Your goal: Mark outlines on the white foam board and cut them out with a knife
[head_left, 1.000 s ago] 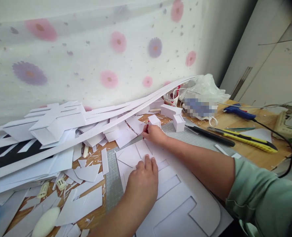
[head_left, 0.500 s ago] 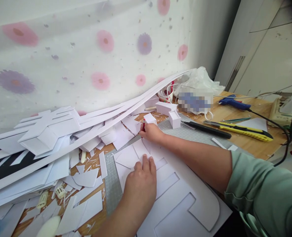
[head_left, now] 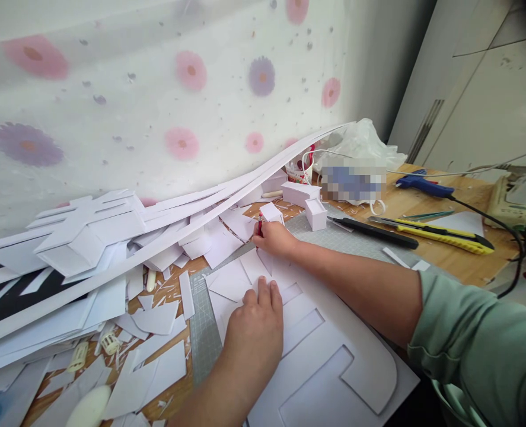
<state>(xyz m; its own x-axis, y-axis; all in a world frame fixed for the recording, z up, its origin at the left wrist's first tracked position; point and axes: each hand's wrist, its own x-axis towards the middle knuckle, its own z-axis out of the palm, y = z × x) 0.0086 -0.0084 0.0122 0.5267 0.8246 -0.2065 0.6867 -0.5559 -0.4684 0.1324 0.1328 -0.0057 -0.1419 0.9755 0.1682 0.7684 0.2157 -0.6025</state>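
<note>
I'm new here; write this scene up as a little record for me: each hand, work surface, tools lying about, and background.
Left hand: fingers resting on white card
Right hand: gripping a slim red pen or pencil
Work surface: grey cutting mat on a wooden table
Tools lying about: black cutter, yellow cutter, blue glue gun
Left side: scattered white scraps
Background: flower-patterned sheet

Your red pen or pencil [head_left: 260, 224] and white cutout [head_left: 373, 379]
You have the red pen or pencil nearly upright, partly hidden, by the cutout's far end; the cutout, slotted and round-cornered, lies flat before you over a white sheet [head_left: 318, 391].
</note>
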